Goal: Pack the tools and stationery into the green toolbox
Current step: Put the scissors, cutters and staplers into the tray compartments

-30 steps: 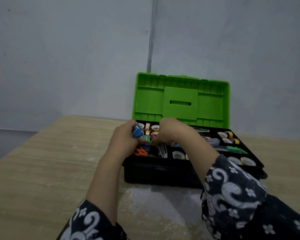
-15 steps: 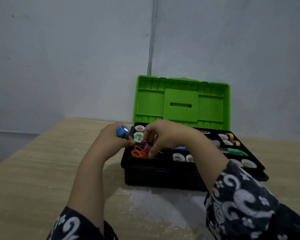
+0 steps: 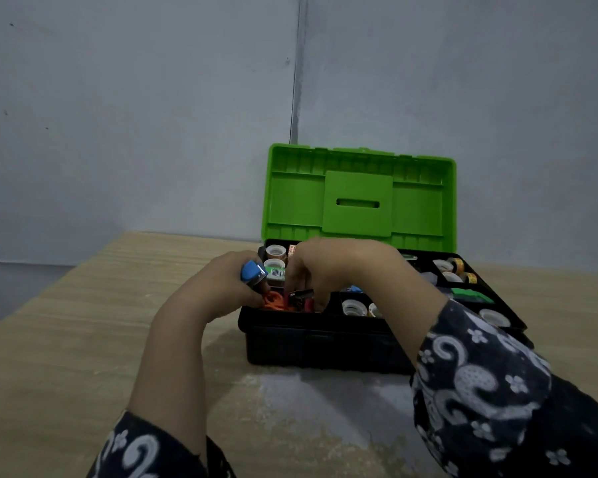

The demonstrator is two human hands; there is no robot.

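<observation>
The green toolbox (image 3: 359,198) stands open on the table, its lid upright against the wall and a black divided tray (image 3: 328,339) on top of the base. My left hand (image 3: 221,288) grips a small blue-and-silver object (image 3: 252,272) at the tray's front left corner. My right hand (image 3: 332,267) reaches down into the front left compartment, its fingers curled at a dark clip-like item (image 3: 299,296) beside orange scissors (image 3: 275,301). Tape rolls (image 3: 275,251) and a green item (image 3: 470,294) lie in other compartments.
The toolbox sits on a light wooden table (image 3: 83,339) in a corner of grey walls. A pale dusty patch (image 3: 325,408) marks the table in front of the box. The table's left edge runs diagonally at the left.
My left hand, still holding the blue object, drew left off the tray and came back to its corner. My right hand shifted lower into the front left compartment.
</observation>
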